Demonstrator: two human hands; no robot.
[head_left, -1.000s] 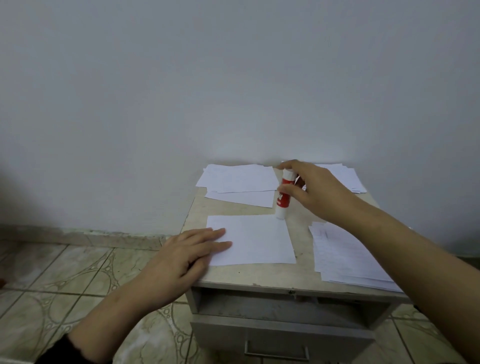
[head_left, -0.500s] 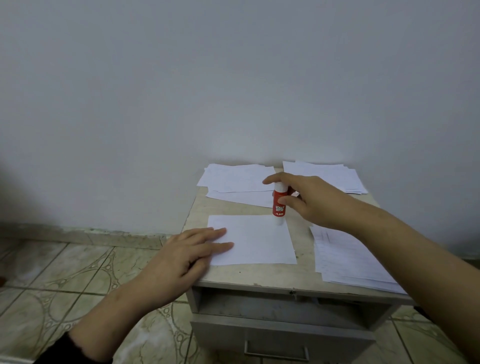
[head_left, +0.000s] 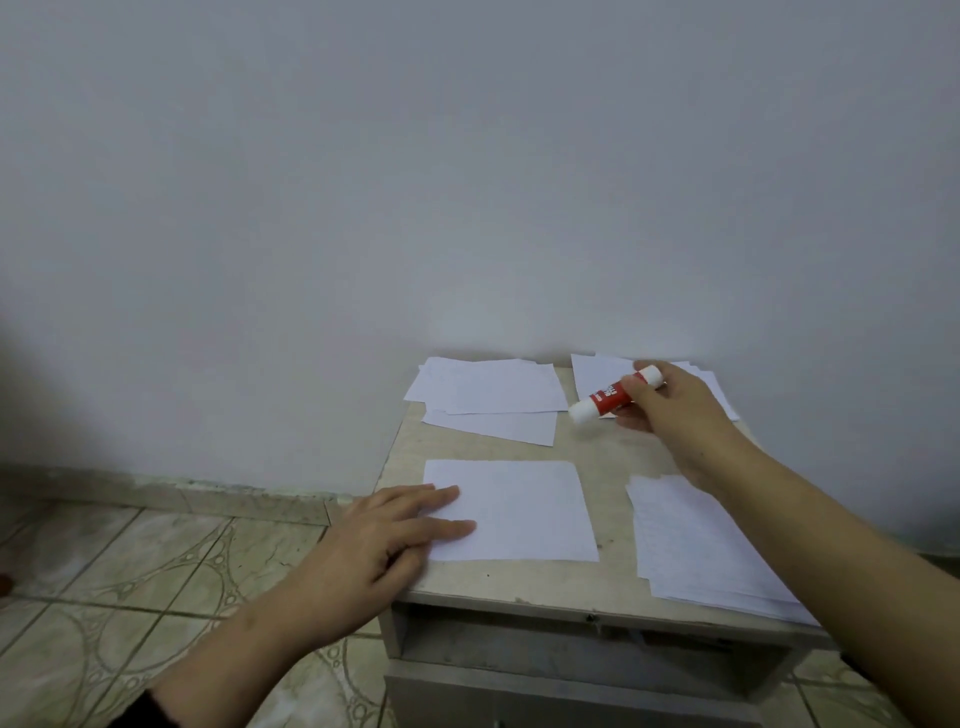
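A single white sheet of paper (head_left: 524, 512) lies near the front of the small cabinet top (head_left: 608, 452). My left hand (head_left: 387, 535) rests flat on the sheet's left edge, fingers straight. My right hand (head_left: 667, 410) holds a red and white glue stick (head_left: 610, 397) tilted, lifted above the back of the cabinet top, its white end pointing down and left.
Stacks of white paper lie at the back left (head_left: 488, 397), the back right (head_left: 597, 374) and the front right (head_left: 696, 551) of the cabinet. A wall stands right behind. Below the top is an open slot above a drawer (head_left: 571, 696). Tiled floor (head_left: 156, 582) spreads to the left.
My right hand has lifted the glue stick off the sheet's back right corner and swung it back and to the right, from upright to tilted. My left hand has stayed on the sheet.
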